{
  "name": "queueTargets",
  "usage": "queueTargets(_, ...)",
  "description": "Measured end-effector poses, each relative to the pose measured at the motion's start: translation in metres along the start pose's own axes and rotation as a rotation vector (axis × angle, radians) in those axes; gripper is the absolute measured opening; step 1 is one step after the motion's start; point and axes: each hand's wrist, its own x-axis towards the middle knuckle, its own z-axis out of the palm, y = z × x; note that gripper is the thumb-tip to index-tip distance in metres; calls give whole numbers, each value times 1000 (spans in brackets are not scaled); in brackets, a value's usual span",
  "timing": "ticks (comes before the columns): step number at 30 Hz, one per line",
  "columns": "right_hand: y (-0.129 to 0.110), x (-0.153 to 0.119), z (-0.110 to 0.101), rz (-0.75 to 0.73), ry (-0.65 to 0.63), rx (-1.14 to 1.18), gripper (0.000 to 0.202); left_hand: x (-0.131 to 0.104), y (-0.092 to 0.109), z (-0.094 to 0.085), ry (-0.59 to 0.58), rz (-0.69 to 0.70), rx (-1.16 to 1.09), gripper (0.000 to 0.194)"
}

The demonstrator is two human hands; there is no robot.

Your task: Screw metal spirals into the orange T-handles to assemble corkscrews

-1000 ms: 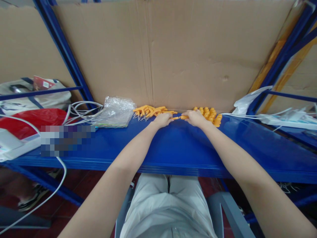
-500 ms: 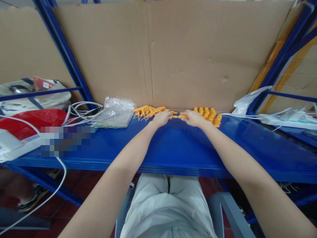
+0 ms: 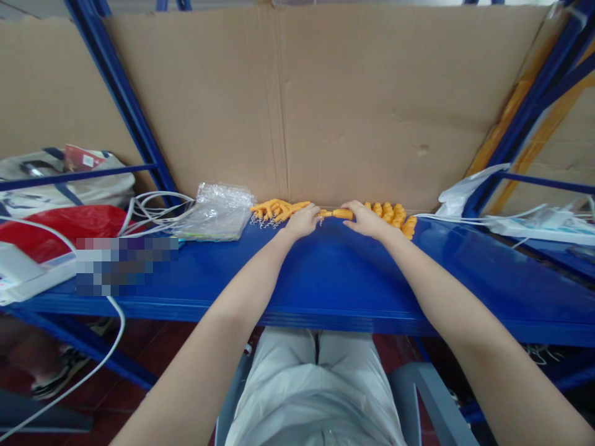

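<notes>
Between my hands an orange piece (image 3: 343, 214) lies at the back of the blue table, with a thin orange strap and a small metal hook toward the left. My left hand (image 3: 304, 222) is closed on the strap end. My right hand (image 3: 364, 218) has its thumb and fingers apart around the right end of the piece. Left of my left hand lies a pile of orange straps with metal hooks (image 3: 274, 209). Several orange ridged pieces (image 3: 394, 215) sit in rows just right of my right hand.
A clear plastic bag (image 3: 218, 210) and white cables (image 3: 160, 204) lie at the left. Cardboard (image 3: 348, 105) stands behind the table (image 3: 334, 279). Farther left are a red bag (image 3: 60, 229) and a white box; white plastic (image 3: 467, 192) is at the right.
My right hand's fingers have spread and lifted from the orange piece, showing more of it. My left hand has barely moved.
</notes>
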Motion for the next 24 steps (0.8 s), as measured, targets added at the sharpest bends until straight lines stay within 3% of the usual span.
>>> queueTargets(6,8,3,0,156,-1,260,53,0,-7,-1,24,56,21,23)
queueTargets(13,18,3,5,321,-17,699,35,-2,-1,-7,-3,114,55,25)
queueTargets(21,7,2,-3,451,-88,720,11,-5,5,-9,-43,109,33,25)
queueTargets(24,7,2,1,445,-67,753,21,-4,2,-7,-55,87,42,26)
